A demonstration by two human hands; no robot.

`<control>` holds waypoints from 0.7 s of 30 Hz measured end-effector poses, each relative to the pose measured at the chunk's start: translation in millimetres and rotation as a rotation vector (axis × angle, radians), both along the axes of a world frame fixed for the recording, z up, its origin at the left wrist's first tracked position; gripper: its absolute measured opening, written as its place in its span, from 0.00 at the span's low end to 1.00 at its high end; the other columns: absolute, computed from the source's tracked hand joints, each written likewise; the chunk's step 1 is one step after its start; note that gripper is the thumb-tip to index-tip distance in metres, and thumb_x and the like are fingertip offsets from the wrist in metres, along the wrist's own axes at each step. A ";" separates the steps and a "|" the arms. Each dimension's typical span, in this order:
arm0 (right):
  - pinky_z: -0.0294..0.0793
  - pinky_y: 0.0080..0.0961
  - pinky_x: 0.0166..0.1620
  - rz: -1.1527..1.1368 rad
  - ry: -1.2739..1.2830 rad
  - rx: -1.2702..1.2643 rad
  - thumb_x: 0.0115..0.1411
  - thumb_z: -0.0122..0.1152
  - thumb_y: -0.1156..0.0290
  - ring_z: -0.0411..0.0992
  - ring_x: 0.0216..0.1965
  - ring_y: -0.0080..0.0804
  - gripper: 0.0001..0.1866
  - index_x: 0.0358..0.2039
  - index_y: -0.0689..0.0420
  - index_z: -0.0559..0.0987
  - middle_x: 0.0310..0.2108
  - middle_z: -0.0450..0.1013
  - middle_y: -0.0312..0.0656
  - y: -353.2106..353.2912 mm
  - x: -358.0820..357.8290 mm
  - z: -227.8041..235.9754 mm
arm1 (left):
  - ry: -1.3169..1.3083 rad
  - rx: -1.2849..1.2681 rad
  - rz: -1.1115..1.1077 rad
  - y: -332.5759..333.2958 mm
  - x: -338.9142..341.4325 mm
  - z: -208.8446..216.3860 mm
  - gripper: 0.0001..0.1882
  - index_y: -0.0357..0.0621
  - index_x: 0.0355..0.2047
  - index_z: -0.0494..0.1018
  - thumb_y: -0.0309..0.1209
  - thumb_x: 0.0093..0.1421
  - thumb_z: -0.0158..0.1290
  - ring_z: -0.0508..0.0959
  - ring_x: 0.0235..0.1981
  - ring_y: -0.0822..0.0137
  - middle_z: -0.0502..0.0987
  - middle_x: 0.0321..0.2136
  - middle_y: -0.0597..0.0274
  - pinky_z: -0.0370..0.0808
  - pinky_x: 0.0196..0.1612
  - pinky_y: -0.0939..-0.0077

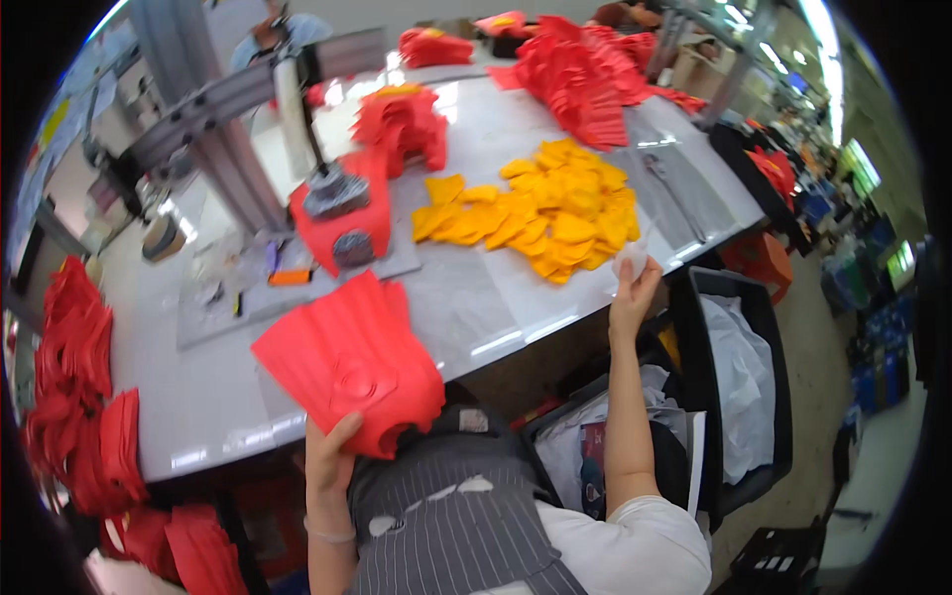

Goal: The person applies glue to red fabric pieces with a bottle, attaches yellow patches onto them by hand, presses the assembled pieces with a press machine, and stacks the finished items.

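The left hand [332, 458] is at the near edge of the table [213, 412]; its grip is closed on the lower end of a flared red piece [347, 347] with a raised round mark. The red piece is tilted and overlaps the front edge of the table. To the right, beside the table, a black bin [782, 416] contains a white bag [739, 392]. The right hand [635, 295] is at the front edge — its grip pinches a small, pale, translucent piece [631, 260] between thumb and fingers. Just beyond that piece is a heap of flat yellow pieces [570, 213]. Left of the heap, an orange item [291, 279] lies near a second red piece [372, 203], which sits under a metal fixture [335, 193]. Farther back are a red stack [407, 124] and, to its right, a larger red pile [575, 79].
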State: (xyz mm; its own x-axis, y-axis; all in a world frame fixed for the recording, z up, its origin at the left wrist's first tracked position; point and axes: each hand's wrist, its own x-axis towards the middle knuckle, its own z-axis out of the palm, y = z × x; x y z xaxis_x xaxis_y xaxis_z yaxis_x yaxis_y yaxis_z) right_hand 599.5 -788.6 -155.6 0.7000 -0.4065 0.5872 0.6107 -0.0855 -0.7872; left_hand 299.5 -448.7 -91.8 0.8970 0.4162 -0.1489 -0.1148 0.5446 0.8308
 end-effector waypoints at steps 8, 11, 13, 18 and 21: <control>0.65 0.19 0.39 0.879 0.367 0.244 0.61 0.59 0.58 0.69 0.38 0.24 0.20 0.45 0.56 0.66 0.34 0.69 0.39 106.6 -121.0 49.5 | -0.008 -0.031 -0.108 0.9 9.2 5.7 0.37 0.34 0.59 0.60 0.21 0.48 0.63 0.69 0.56 0.62 0.69 0.54 0.56 0.66 0.59 0.67; 0.67 0.20 0.38 1.069 0.497 0.333 0.59 0.61 0.61 0.69 0.33 0.24 0.19 0.43 0.60 0.68 0.32 0.69 0.37 137.1 -146.0 55.1 | -0.020 -0.012 -0.097 2.1 6.8 5.5 0.38 0.34 0.59 0.59 0.21 0.48 0.63 0.68 0.56 0.62 0.69 0.54 0.55 0.66 0.59 0.67; 0.67 0.20 0.38 1.087 0.453 0.181 0.58 0.62 0.62 0.69 0.33 0.24 0.18 0.42 0.60 0.69 0.32 0.69 0.37 143.2 -150.7 56.8 | -0.029 -0.007 -0.096 3.9 4.5 5.9 0.38 0.34 0.59 0.59 0.21 0.48 0.63 0.68 0.56 0.62 0.69 0.54 0.55 0.66 0.59 0.68; 0.68 0.19 0.36 1.070 0.278 -0.199 0.55 0.65 0.68 0.69 0.32 0.22 0.14 0.37 0.61 0.72 0.31 0.70 0.38 156.6 -163.9 77.8 | -0.027 -0.023 -0.143 7.7 0.6 6.5 0.38 0.34 0.59 0.59 0.21 0.48 0.63 0.69 0.56 0.63 0.69 0.54 0.55 0.66 0.59 0.68; 0.69 0.18 0.35 1.062 0.244 -0.272 0.53 0.65 0.71 0.70 0.32 0.22 0.13 0.36 0.62 0.73 0.31 0.71 0.39 161.9 -167.9 83.6 | -0.027 -0.025 -0.161 9.3 0.9 4.8 0.38 0.34 0.59 0.59 0.21 0.48 0.63 0.69 0.56 0.64 0.69 0.54 0.55 0.66 0.59 0.69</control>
